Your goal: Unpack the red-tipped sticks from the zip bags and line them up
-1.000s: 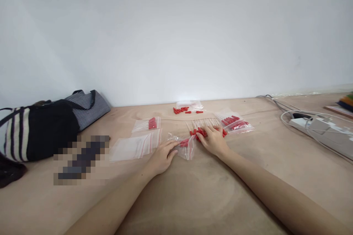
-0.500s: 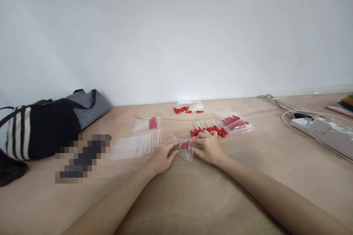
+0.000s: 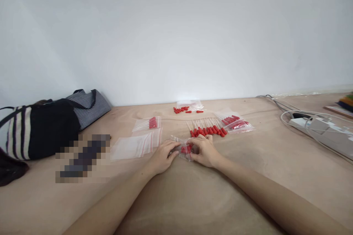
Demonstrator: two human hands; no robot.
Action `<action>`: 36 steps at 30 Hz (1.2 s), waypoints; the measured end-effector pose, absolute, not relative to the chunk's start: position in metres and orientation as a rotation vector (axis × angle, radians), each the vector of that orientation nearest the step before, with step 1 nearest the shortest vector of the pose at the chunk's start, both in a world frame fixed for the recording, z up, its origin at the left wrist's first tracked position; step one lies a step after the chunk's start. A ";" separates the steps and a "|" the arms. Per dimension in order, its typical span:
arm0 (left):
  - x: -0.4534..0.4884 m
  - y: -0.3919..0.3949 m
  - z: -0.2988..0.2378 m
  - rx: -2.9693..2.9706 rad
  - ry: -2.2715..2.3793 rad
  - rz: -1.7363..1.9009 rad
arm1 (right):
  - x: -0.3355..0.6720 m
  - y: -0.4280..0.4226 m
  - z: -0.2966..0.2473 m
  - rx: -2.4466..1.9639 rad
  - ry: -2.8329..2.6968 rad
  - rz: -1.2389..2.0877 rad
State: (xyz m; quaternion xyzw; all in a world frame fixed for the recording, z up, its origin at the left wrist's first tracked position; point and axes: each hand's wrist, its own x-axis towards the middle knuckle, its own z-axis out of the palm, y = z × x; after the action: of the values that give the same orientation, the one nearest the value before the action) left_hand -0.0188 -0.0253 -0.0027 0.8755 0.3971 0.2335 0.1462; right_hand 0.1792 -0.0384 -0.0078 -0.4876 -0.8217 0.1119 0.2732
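Observation:
A small clear zip bag point(image 3: 181, 155) lies on the table between my hands, with red-headed sticks point(image 3: 186, 149) showing in it. My left hand point(image 3: 164, 156) pinches the bag's left side between thumb and fingers. At the bag's right end, my right hand point(image 3: 206, 151) has its thumb and fingers closed around the red heads and the plastic there. Just beyond my right hand is a row of loose sticks with red heads point(image 3: 212, 130). My fingers partly cover the bag, so I cannot tell how many sticks are inside.
Flat zip bags point(image 3: 129, 147) overlap at left, below a filled bag point(image 3: 146, 124). More filled bags point(image 3: 240, 126) lie right of the row. Loose red pieces point(image 3: 180, 110) are near the wall. A dark striped bag point(image 3: 52, 126) stands left; a white power strip point(image 3: 325, 130) with cables lies right.
My right hand has drawn back from the row, moving slightly left and nearer me to the bag's end. More red heads show in the bag. My left hand stays in place.

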 end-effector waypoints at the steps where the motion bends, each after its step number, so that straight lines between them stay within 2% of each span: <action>1: -0.019 -0.025 -0.002 2.518 1.141 0.672 | 0.179 -0.039 -0.008 -1.295 -2.215 0.309; 8: -0.020 -0.023 -0.006 2.476 1.162 0.704 | 0.196 -0.038 -0.008 -1.177 -2.120 0.334; 18: -0.021 -0.021 -0.014 2.548 1.072 0.810 | 0.220 -0.043 -0.006 -1.099 -1.949 0.651; 22: -0.022 -0.020 -0.012 2.711 1.067 1.029 | 0.251 -0.031 0.002 -1.114 -1.720 0.840; 27: -0.048 -0.014 0.021 2.983 1.353 1.370 | 0.281 -0.014 0.006 -1.123 -1.396 0.790; 29: -0.069 -0.007 0.033 2.932 1.625 1.287 | 0.277 -0.011 0.002 -1.216 -1.295 0.700; 32: -0.104 0.006 0.039 2.783 1.907 0.801 | 0.257 -0.006 -0.007 -1.387 -1.256 0.516; 36: -0.136 0.015 0.033 2.566 1.967 0.255 | 0.230 0.002 -0.012 -1.467 -1.405 0.211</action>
State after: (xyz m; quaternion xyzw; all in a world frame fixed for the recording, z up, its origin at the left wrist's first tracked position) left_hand -0.1358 0.0148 0.0331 0.7902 0.6057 0.0787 -0.0508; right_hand 0.2300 0.0016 -0.0116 -0.6125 -0.5866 0.0880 0.5226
